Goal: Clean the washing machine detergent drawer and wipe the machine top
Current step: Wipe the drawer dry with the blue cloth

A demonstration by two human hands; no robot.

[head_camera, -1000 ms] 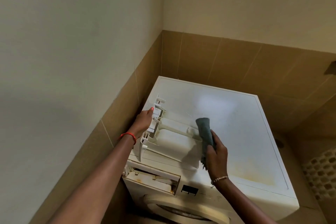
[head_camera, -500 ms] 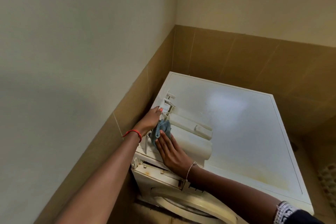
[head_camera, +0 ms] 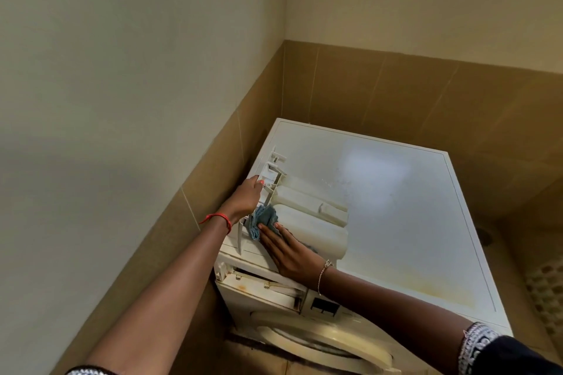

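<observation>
Drawer (head_camera: 307,216) sits on the machine top (head_camera: 396,222) by the wall, left hand (head_camera: 245,199) gripping its wall-side edge, flat-fingered right hand (head_camera: 289,253) pressing the cloth (head_camera: 263,219) on its near-left corner, bulk extending right (long axis unclear).

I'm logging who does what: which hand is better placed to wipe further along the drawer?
Right. The right hand presses the blue cloth against the detergent drawer with straight fingers, while the left hand grips the drawer's left edge, steadying it on the machine top.
</observation>
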